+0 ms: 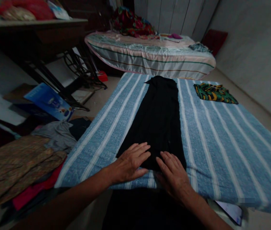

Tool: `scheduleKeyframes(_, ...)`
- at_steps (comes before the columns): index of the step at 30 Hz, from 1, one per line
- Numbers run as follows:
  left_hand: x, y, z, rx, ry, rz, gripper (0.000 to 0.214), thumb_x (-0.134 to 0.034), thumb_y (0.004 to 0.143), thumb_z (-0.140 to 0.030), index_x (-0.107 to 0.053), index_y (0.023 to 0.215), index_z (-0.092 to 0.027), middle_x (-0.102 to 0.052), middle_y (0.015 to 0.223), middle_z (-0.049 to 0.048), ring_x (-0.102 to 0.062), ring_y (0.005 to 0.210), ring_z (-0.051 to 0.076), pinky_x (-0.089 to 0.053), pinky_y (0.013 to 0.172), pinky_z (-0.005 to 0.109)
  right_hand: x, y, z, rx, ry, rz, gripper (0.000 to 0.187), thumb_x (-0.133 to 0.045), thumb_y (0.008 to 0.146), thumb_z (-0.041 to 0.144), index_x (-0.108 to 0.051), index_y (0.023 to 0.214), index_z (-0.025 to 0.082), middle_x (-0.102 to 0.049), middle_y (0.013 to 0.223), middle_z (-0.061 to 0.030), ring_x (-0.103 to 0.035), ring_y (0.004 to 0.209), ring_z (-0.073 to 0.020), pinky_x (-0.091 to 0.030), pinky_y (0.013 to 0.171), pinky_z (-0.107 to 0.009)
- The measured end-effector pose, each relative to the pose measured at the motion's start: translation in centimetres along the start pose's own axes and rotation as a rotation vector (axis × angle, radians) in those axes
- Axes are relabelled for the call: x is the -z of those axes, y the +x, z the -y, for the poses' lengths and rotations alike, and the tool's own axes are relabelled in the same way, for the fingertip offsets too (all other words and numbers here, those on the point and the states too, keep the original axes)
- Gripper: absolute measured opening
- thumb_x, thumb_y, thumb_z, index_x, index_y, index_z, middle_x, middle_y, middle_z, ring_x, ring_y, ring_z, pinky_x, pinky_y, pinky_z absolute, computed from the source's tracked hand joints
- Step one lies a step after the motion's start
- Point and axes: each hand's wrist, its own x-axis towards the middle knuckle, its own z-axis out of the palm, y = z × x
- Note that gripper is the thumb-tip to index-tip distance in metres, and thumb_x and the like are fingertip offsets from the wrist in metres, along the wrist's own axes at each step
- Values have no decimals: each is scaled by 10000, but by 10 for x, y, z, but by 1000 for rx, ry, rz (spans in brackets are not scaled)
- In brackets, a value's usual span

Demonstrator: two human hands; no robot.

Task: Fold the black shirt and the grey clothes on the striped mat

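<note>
Fingers (142,150) long and loose on both sides, extended and gripping nothing, and it's all flat-palm work here: left hand (128,163) low on the near left of the black garment (160,118), right hand (173,174) across from it by the near right corner, a strip of dark cloth showing between them! That pairing looks sensible, since contact from both sides would keep the near end level without bunching it. And look how the garment lies, lengthwise down the striped blue cover (207,137), narrower at the far end, wider at the near one, a small flap poking out at its far left corner. Off to the far right, the folded patterned cloth (215,93) sits well apart, probably so it doesn't get under the hands. Now the tricky part: black cloth in dim light swallows nearly every seam and fold, so trousers, skirt or shirt, I cannot tell. Underneath, the right hand sinks into shadow; what holds up the cover is hidden too, the dark fabric (147,207) below its edge runs out of frame, and the clothes heap (18,163) at left is cut off and blurred
</note>
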Motion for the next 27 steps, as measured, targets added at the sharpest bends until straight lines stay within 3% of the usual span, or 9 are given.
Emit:
scheduleKeyframes(7, 1, 2, 4, 13, -28, -9, 175, -494, 821, -166, -603, 954, -132, -548, 1305, 160, -455, 1265, 289, -382, 1031, 476, -12, -1, 8, -5, -43, 50, 301, -483, 875, 170, -587, 1155, 140, -575, 1214, -172, -490, 1173, -294, -427, 937, -483)
scheduleKeyframes(13, 3, 8, 4, 61, -119, -133, 201, -424, 862, -157, -623, 836, -151, -640, 1183, 114, -542, 1180, 224, -427, 998, 399, -16, -4, 9, -10, -71, 67, 347, -461, 842, 131, -594, 1161, 160, -544, 1245, -187, -445, 1211, -308, -393, 957, -496)
scheduleKeyframes(21, 0, 3, -1, 49, -79, -29, 173, -554, 809, -235, -630, 949, -168, -555, 1302, 131, -446, 1267, 292, -344, 1050, 493, -18, -5, 14, -31, -65, 63, 381, -437, 832, 132, -583, 1183, 152, -524, 1277, -193, -420, 1237, -313, -379, 974, -506)
scheduleKeyframes(27, -1, -4, -3, 45, -54, 23, 250, -547, 809, -209, -597, 1050, -163, -506, 1352, 146, -393, 1309, 291, -318, 1066, 493, -16, -10, 14, 12, -22, 31, 364, -459, 811, 132, -598, 1147, 136, -530, 1277, -190, -417, 1254, -301, -362, 999, -511)
